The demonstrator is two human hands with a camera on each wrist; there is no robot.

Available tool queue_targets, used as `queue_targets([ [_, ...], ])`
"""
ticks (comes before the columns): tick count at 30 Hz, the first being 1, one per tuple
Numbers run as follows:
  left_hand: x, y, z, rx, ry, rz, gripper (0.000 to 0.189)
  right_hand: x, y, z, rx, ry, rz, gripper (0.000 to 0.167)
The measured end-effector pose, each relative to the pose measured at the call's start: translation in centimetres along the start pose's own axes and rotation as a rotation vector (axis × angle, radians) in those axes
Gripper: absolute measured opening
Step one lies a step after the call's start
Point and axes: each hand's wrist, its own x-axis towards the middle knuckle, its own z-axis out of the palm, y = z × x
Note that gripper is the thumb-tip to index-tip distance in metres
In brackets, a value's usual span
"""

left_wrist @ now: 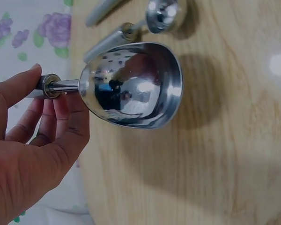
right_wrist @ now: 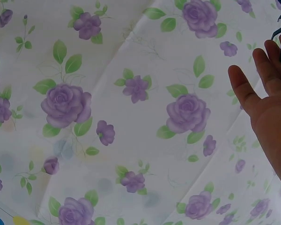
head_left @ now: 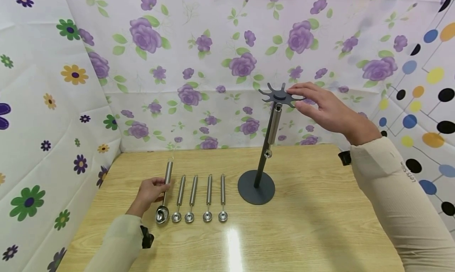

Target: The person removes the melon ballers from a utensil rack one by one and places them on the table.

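My left hand pinches the steel handle of an ice cream scoop. In the left wrist view the oval, shiny bowl casts an offset shadow on the wood, so it is a little above the table. At the upper right, my right hand is at the top of a dark hook stand, its fingers fairly straight around one prong; whether they touch it is unclear. One small steel baller hangs from a front prong. The right wrist view shows the hand against the floral cloth.
Several smaller steel ballers lie in a row on the wooden table, the nearest baller beside the scoop and the last baller left of the stand's round base. Floral cloth hangs behind, with patterned sheets on both sides.
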Motion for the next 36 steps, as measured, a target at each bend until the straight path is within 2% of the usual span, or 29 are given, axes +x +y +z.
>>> queue_targets([
  [10,0.8,-1.4,0.0,0.056,-0.012,-0.075,0.029,-0.1,0.0,0.0,-0.003,-0.002,-0.002,0.050],
  [16,1.1,-2.3,0.2,0.086,-0.063,-0.104,0.022,0.0,0.1,0.1,-0.003,-0.002,-0.003,0.050],
  [27,1.1,-2.3,0.1,0.206,-0.065,-0.093,0.024,0.1,0.0,0.1,0.001,-0.005,0.004,0.050],
  [36,1.3,-2.7,0.1,0.213,-0.061,-0.119,0.025,0.1,0.0,0.0,-0.001,-0.010,0.018,0.051],
])
